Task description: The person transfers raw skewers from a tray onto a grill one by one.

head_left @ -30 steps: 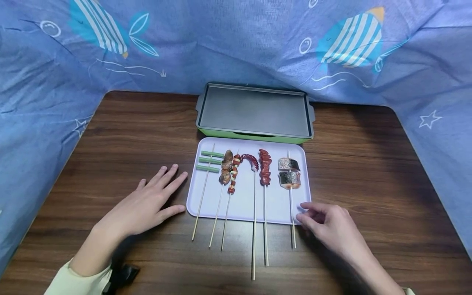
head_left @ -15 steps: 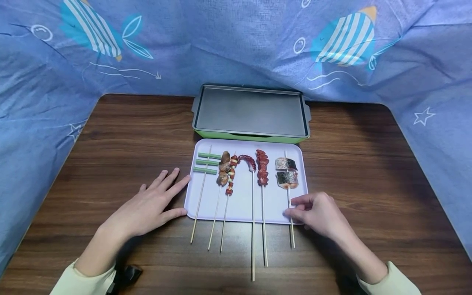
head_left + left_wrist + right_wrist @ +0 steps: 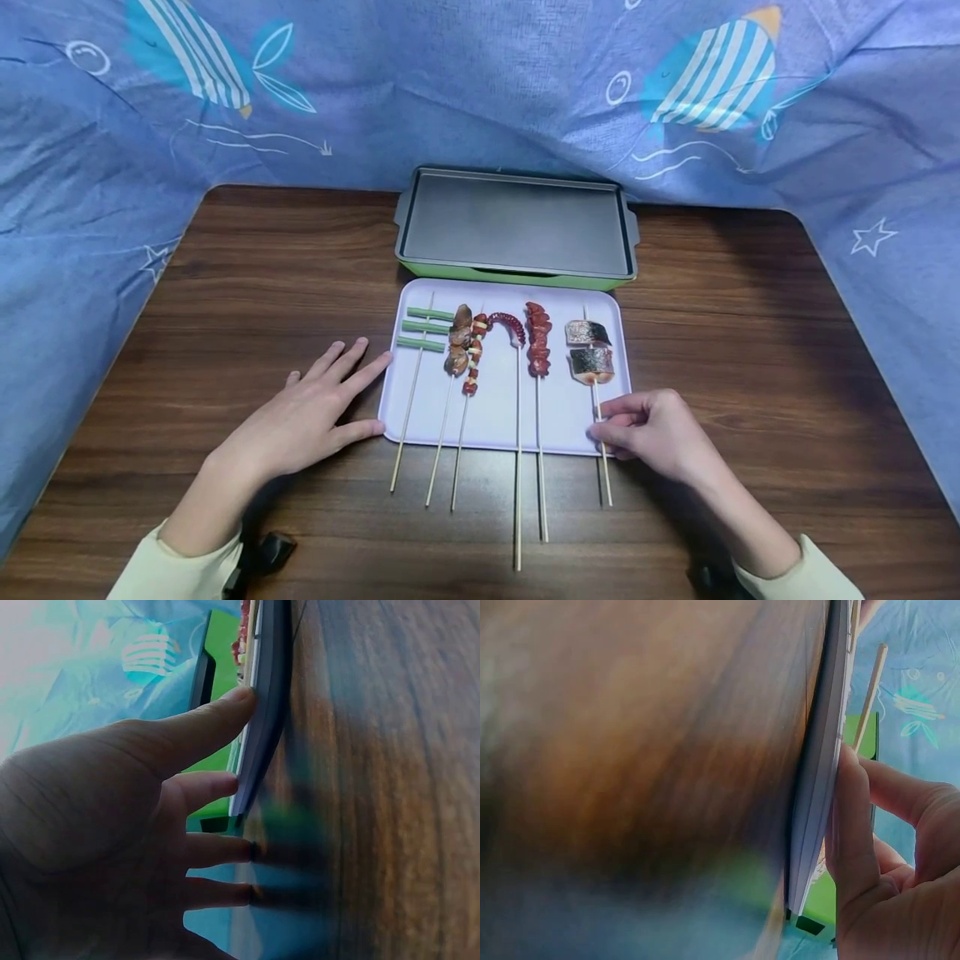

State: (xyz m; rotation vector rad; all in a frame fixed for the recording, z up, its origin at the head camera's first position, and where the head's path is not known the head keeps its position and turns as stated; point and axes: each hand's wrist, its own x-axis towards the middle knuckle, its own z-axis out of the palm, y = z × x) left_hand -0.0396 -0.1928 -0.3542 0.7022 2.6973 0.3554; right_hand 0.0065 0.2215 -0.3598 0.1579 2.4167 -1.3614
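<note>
In the head view, my right hand (image 3: 667,437) pinches the wooden stick of a skewer of two dark-skinned fish pieces (image 3: 592,365) at the right of a pale lilac tray (image 3: 491,429). The stick's (image 3: 871,694) near end sticks up past the thumb and finger in the right wrist view. My left hand (image 3: 300,421) lies with spread, straight fingers at the tray's left edge. Its thumb and index fingertip meet the tray's rim (image 3: 262,727) in the left wrist view. Red meat (image 3: 537,340), a curled tentacle (image 3: 507,323) and green stalks (image 3: 424,327) are skewered on the tray.
A dark flat griddle (image 3: 513,221) on a green base stands right behind the tray. Mushroom-like brown pieces (image 3: 459,340) and a red-and-yellow skewer (image 3: 474,354) lie close together. Several sticks overhang the tray's front. A blue fish-print cloth (image 3: 480,83) hangs behind the table.
My right hand has come left from the tray's corner and now grips the fish skewer's stick. The stick's near end has swung slightly right, off its shadow. My left hand stays at the tray's edge.
</note>
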